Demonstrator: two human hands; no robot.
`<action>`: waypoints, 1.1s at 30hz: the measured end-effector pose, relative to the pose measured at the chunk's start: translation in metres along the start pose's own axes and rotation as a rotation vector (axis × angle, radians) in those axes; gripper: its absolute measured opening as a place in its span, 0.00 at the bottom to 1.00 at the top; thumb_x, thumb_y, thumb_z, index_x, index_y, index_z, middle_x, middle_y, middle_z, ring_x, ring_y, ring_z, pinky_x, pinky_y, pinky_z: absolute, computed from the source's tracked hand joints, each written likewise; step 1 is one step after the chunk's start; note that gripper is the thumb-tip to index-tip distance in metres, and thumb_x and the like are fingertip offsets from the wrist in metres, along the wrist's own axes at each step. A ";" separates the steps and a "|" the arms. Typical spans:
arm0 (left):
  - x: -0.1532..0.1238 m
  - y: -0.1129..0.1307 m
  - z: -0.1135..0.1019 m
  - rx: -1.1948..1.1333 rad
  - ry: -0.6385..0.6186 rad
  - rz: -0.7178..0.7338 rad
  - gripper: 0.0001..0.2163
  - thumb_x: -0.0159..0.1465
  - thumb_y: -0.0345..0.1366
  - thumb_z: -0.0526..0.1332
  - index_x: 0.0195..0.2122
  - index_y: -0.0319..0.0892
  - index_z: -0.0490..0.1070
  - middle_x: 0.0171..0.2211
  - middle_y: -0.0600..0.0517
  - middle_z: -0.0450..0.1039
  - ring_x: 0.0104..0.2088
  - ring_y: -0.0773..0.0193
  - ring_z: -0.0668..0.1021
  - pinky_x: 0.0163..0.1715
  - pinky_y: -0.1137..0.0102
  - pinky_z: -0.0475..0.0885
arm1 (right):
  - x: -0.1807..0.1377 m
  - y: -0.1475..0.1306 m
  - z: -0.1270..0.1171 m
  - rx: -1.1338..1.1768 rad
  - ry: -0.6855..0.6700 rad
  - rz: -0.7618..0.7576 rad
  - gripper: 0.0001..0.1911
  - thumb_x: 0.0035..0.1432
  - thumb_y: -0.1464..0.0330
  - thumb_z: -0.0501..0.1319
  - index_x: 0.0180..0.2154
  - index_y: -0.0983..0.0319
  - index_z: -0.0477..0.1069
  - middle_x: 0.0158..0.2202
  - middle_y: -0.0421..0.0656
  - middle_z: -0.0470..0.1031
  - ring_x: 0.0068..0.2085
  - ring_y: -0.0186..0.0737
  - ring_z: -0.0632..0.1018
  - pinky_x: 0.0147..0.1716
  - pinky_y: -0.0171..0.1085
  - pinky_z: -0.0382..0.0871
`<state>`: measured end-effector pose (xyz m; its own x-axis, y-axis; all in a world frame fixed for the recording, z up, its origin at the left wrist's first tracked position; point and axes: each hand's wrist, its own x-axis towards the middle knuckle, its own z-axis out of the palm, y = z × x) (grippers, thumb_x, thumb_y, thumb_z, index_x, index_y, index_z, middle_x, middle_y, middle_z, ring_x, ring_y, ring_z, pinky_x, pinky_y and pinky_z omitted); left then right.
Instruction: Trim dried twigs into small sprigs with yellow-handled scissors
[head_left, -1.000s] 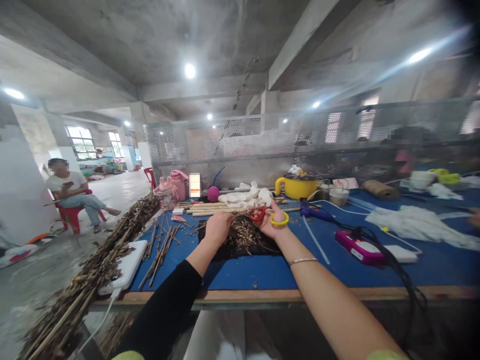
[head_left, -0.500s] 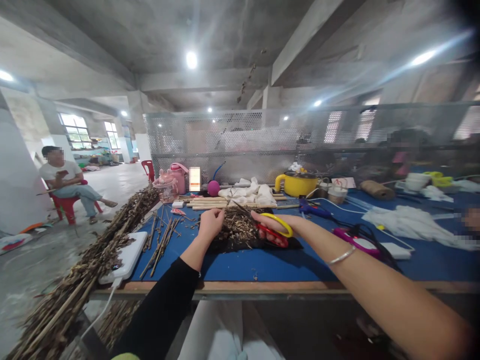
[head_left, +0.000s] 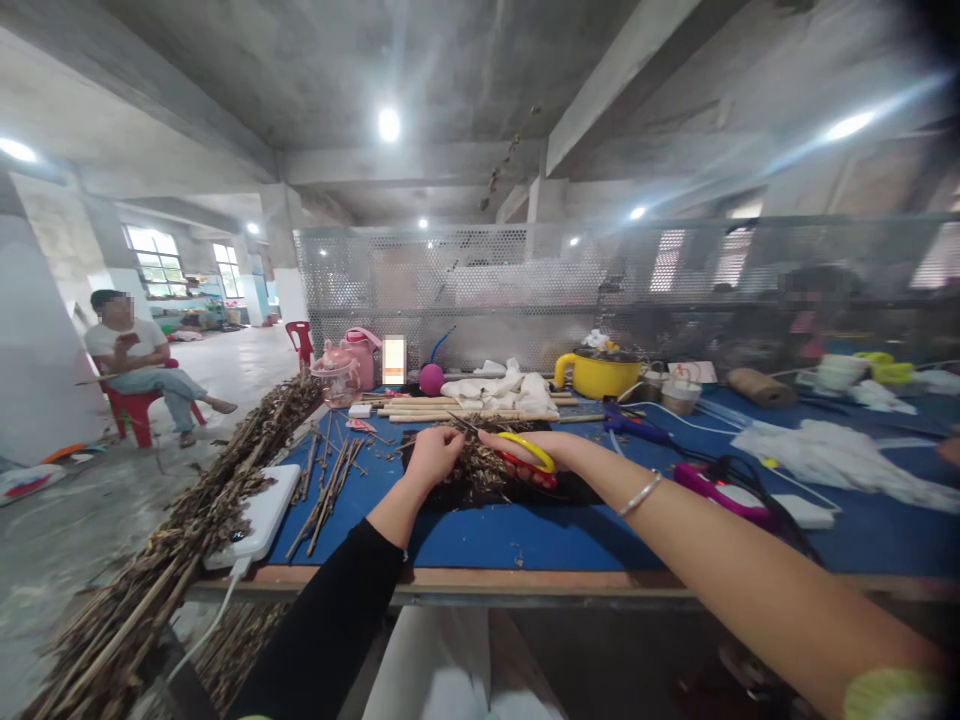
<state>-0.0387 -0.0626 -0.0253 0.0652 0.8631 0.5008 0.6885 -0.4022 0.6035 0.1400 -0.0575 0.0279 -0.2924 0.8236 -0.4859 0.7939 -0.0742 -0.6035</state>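
Note:
My right hand (head_left: 525,447) grips scissors (head_left: 529,458) with one yellow and one red handle loop, blades pointing left over a heap of dry brown twigs (head_left: 480,468) on a dark cloth. My left hand (head_left: 433,455) is closed in a pinch on a thin twig at the left side of that heap, close to the scissor tips. Both hands rest over the blue-topped table (head_left: 525,535). A silver bangle (head_left: 639,493) circles my right wrist.
A long pile of dry stalks (head_left: 187,530) runs down the table's left edge beside a white power bank (head_left: 259,515). Behind lie wooden sticks (head_left: 465,410), white cloths, a yellow pot (head_left: 598,375), pink bottles and a pink device (head_left: 720,485). A person (head_left: 139,365) sits far left.
My right hand turned the scissors from upright to lying sideways and brought the blades leftward to the twig pinched in my left hand. The left hand stayed on the heap.

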 end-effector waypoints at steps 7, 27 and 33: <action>0.001 -0.005 0.004 -0.003 -0.050 -0.044 0.13 0.54 0.36 0.52 0.19 0.36 0.70 0.15 0.56 0.62 0.20 0.71 0.63 0.23 0.75 0.56 | 0.008 0.008 0.011 -0.046 0.085 0.015 0.33 0.39 0.36 0.47 0.20 0.61 0.60 0.11 0.37 0.58 0.11 0.31 0.59 0.09 0.33 0.54; 0.001 -0.005 0.004 0.035 -0.083 -0.079 0.11 0.53 0.34 0.53 0.17 0.37 0.70 0.14 0.55 0.64 0.20 0.70 0.64 0.23 0.75 0.57 | 0.029 0.028 0.016 0.012 0.227 -0.084 0.22 0.39 0.48 0.61 0.17 0.60 0.64 0.12 0.42 0.60 0.20 0.43 0.69 0.21 0.44 0.64; 0.003 -0.006 0.000 0.000 -0.015 -0.094 0.14 0.57 0.37 0.51 0.19 0.38 0.70 0.18 0.52 0.69 0.21 0.68 0.68 0.23 0.74 0.57 | 0.016 0.018 0.006 -0.061 0.319 -0.085 0.31 0.39 0.39 0.53 0.18 0.62 0.65 0.12 0.41 0.61 0.17 0.40 0.67 0.20 0.41 0.62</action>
<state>-0.0421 -0.0577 -0.0276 0.0107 0.9015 0.4327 0.6919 -0.3190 0.6477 0.1462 -0.0494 0.0056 -0.1853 0.9606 -0.2070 0.8071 0.0286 -0.5897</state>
